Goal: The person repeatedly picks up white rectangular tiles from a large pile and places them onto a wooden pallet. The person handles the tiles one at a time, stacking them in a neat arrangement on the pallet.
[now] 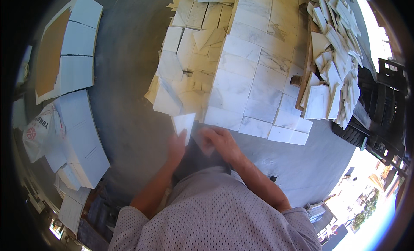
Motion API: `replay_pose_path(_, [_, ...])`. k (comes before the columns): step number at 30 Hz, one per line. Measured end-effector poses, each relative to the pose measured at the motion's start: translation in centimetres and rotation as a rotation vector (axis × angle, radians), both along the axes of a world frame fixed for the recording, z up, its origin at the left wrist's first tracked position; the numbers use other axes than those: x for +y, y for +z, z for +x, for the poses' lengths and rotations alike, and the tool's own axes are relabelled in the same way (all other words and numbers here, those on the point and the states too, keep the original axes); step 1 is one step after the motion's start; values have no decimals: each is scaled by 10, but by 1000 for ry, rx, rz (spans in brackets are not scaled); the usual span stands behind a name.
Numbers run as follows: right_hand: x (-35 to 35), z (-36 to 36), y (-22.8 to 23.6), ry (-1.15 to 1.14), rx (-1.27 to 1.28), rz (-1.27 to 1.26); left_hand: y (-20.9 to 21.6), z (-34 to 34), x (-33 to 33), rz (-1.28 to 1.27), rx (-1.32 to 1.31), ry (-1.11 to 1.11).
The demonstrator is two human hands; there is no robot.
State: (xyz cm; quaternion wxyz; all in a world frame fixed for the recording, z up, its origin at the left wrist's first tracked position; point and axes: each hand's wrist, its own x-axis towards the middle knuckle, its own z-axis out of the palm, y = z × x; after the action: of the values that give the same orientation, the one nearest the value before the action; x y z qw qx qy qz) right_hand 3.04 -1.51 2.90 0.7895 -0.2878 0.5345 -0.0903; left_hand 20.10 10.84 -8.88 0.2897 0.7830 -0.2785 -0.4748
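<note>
My left hand [176, 147] grips a white stone tile piece [184, 121] by its lower part; the piece has a slanted edge and stands up in front of me. Just to its right, my right hand [219, 143] is closed with the fingers curled in. What those fingers hold, if anything, is blurred and I cannot make it out. Beyond the left hand lie loose, broken marble pieces [167, 97] in an uneven heap. Beside that heap, rows of grey-veined white marble tiles [235, 80] lie flat, edge to edge.
More broken slabs [332, 78] are heaped at the right behind a wooden board [308, 65]. A dark machine with a tyre [350, 135] stands at far right. On the left are white boxes [82, 126], a plastic bag [41, 132] and a brown-faced carton [51, 56] on the grey floor [129, 78].
</note>
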Motion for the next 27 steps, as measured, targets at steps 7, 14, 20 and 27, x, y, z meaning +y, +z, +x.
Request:
replay_pose_path(7, [21,7,-21,151,196,-3,-133,21,-70,-212,477,444])
replay_pose_path(14, [45,-14,-39,-31,252,116,-170,29,-114,501,401,-2])
replay_pose_path(20, [53,-38,-53,-106,234,97,-138,36,-127,228,-510,-473])
replay_pose_path(27, [50,-57,-52,-126,241,54,-166,-3,-147,-25,-795,-811])
